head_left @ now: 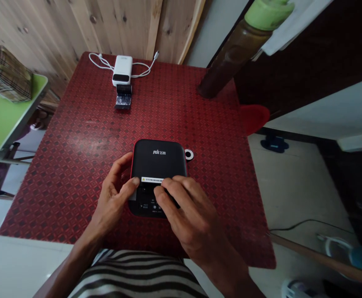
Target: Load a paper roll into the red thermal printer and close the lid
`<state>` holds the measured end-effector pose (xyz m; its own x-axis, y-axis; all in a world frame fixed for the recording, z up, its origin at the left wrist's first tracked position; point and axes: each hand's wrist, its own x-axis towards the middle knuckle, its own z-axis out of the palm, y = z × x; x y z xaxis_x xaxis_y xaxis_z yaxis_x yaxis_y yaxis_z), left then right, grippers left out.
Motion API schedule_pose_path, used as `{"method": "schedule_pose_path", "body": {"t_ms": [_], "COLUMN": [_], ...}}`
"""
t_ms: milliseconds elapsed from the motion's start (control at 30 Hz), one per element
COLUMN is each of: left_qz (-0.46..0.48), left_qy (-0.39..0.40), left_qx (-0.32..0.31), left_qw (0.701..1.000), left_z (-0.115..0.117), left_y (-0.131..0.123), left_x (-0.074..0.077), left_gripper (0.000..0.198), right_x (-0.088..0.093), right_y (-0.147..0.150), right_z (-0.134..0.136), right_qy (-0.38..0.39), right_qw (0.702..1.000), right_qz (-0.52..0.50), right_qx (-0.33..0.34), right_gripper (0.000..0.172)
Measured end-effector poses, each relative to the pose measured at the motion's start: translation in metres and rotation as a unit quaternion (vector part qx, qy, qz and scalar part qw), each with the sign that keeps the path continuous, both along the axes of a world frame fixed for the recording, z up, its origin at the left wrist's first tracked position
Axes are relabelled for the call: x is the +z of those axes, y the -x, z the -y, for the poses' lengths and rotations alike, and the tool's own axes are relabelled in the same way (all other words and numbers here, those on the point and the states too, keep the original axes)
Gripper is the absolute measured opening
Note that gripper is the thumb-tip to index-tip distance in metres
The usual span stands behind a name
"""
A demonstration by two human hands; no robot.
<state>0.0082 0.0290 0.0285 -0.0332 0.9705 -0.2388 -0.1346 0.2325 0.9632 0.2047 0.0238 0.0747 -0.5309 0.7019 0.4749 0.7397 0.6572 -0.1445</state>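
A black square device with a red rim and white logo lies on the red patterned table, near its front edge. My left hand grips the device's left side, thumb resting on its top by a white warning label. My right hand lies over the device's front panel, fingers pressed together on the buttons there. A small white ring sits on the table just right of the device.
A white power bank with a white cable and a small black gadget lie at the table's far side. A brown bottle with a green cap stands far right. A green side table is at left.
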Motion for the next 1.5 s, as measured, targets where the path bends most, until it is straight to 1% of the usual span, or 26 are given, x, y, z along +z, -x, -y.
{"method": "schedule_pose_path", "body": {"t_ms": [200,333,433,500,600,667,933,1067,1167,1233,1300,1400,1500], "left_qz": [0.001,-0.004,-0.014,-0.012,-0.007,-0.005,0.005,0.009,0.024,0.036,0.042,0.035,0.017], "left_qy": [0.003,-0.004,0.003,0.01,0.023,0.027,0.013,0.015,0.038,0.047,0.037,0.029,0.04], "left_qx": [0.014,0.01,0.018,0.017,0.01,0.007,0.0,0.006,0.011,0.014,0.01,-0.015,-0.019], "left_qw": [1.0,1.0,1.0,1.0,1.0,1.0,1.0,1.0,0.999,0.998,0.998,0.999,0.999], "left_z": [-0.003,-0.003,0.0,0.002,0.004,0.005,0.003,0.003,0.007,0.013,0.019,0.025,0.026], "left_y": [-0.002,-0.003,-0.003,-0.002,-0.001,-0.001,-0.001,-0.001,0.001,0.005,0.011,0.018,0.02], "left_x": [0.004,0.007,0.005,0.002,-0.001,-0.002,0.0,-0.002,-0.005,-0.006,-0.006,-0.006,-0.004], "left_gripper": [0.064,0.061,0.062,0.067,0.069,0.069,0.06,0.063,0.066,0.061,0.057,0.06,0.059], "right_x": [0.007,0.011,0.008,0.004,-0.002,-0.005,-0.008,-0.011,-0.015,-0.018,-0.022,-0.032,-0.046], "right_y": [-0.003,-0.01,-0.013,-0.013,-0.01,-0.008,-0.006,-0.005,-0.005,-0.007,-0.011,-0.019,-0.023], "right_z": [-0.003,0.003,0.008,0.009,0.011,0.012,0.015,0.013,0.015,0.02,0.026,0.039,0.053], "right_qy": [-0.019,-0.002,-0.014,-0.021,-0.004,0.01,0.068,0.058,0.045,0.033,0.015,-0.003,0.015], "right_qw": [0.999,0.999,0.999,1.0,1.0,1.0,0.997,0.997,0.997,0.994,0.988,0.974,0.958], "right_qz": [-0.006,0.004,0.007,0.005,0.003,-0.004,-0.03,-0.042,-0.068,-0.103,-0.145,-0.203,-0.248], "right_qx": [0.026,0.033,0.027,0.019,0.001,-0.008,-0.009,-0.011,-0.01,-0.025,-0.055,-0.103,-0.144], "right_gripper": [0.029,0.028,0.029,0.025,0.016,0.014,0.015,0.018,0.022,0.025,0.031,0.04,0.034]}}
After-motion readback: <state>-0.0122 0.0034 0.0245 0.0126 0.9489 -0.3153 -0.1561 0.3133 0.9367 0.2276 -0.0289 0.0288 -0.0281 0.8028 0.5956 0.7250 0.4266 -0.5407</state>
